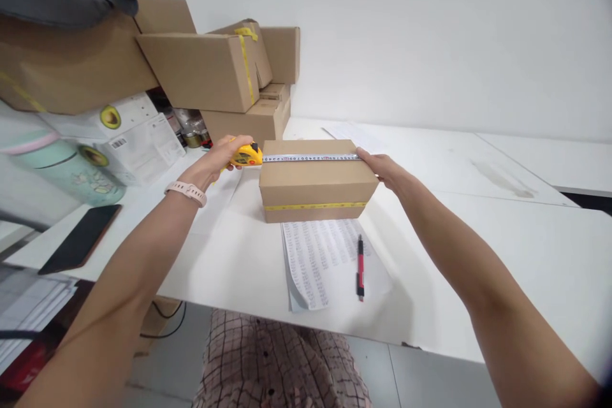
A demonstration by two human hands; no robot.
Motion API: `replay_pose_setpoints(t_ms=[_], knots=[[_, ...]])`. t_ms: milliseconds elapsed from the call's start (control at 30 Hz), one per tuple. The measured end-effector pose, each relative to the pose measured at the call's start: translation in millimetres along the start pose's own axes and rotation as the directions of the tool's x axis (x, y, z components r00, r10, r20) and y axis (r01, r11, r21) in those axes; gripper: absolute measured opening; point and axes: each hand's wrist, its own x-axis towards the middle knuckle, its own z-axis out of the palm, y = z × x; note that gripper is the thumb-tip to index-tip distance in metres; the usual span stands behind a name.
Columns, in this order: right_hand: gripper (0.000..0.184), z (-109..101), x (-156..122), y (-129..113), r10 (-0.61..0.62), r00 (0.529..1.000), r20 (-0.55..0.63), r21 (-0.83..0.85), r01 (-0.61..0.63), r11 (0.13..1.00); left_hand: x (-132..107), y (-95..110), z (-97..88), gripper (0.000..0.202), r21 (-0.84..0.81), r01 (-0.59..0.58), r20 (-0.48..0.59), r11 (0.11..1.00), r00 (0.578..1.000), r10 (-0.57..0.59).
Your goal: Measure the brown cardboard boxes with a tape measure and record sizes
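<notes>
A small brown cardboard box (pixel 315 188) with a yellow strip along its front stands on the white table (pixel 502 248). My left hand (pixel 224 156), with a pale watch on the wrist, grips a yellow tape measure (pixel 247 155) at the box's top left corner. The white blade of the tape (pixel 310 157) runs across the box's top to its right edge. There my right hand (pixel 382 169) pinches the blade's end against the corner.
A printed sheet of figures (pixel 318 255) lies in front of the box with a red pen (pixel 360 266) on it. Stacked cardboard boxes (pixel 201 70) stand at the back left. A dark phone (pixel 81 237), a mint bottle (pixel 67 169) and a white avocado-printed carton (pixel 129 134) lie at the left.
</notes>
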Motion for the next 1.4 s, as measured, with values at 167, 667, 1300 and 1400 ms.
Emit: replay_pose_setpoints(t_ms=[167,667,1300,1400], knots=[[0.04,-5.6,3.3,-10.6,-0.081,0.994,-0.079,-0.187,0.065,0.98,1.0,2.0,-1.1,0.038,0.026,0.002,-0.045,1.0,0.999,-0.001],[0.043,39.3,12.3,-87.1,-0.383,0.917,0.113,-0.176,0.398,0.9,-217.3,10.9,137.2,0.062,-0.548,0.547,0.74,0.633,0.669,0.063],[0.049,40.4,-6.4,-65.4,-0.321,0.935,0.152,-0.077,0.335,0.939,-200.8,17.2,147.2,0.049,-0.681,0.451,0.577,0.577,0.816,0.042],[0.057,22.1,11.5,-62.5,-0.364,0.931,0.032,-0.033,0.365,0.93,-203.7,4.6,124.7,0.047,-0.682,0.37,0.519,0.631,0.852,0.061]])
